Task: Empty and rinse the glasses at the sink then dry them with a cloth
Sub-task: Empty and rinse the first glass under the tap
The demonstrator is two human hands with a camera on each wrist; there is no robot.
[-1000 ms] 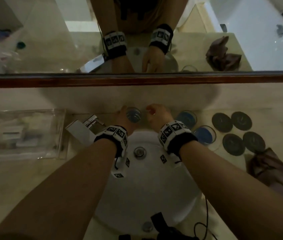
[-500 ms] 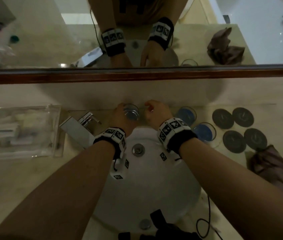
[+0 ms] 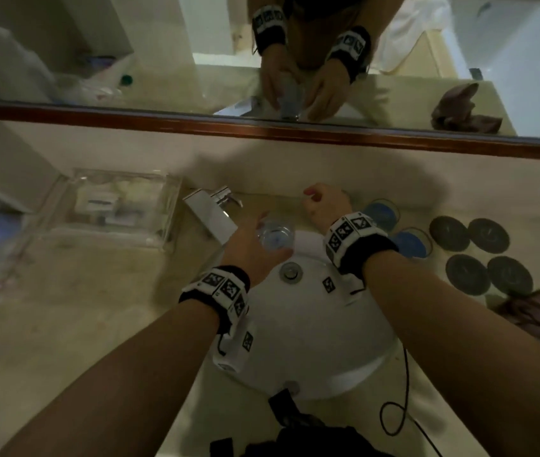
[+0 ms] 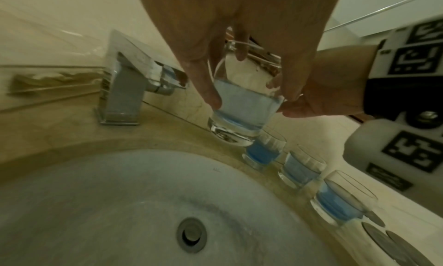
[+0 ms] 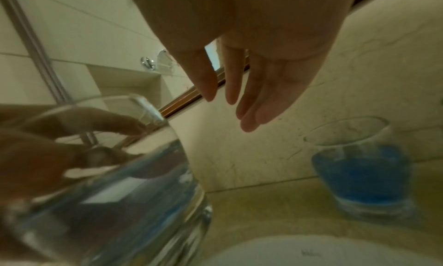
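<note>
Over sink (image 3: pixel 311 324), L hand (image 3: pixel 245 249) grips unlabelled glass (image 4: pixel 242 107).

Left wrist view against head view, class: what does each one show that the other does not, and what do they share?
Only the left wrist view shows three waiting glasses in a row and the fingertips pinching the held glass. Only the head view shows the mirror, the clear tray, the brown cloth and the right hand. Both show the left hand, its glass of blue liquid, the tap, the sink and dark coasters.
</note>
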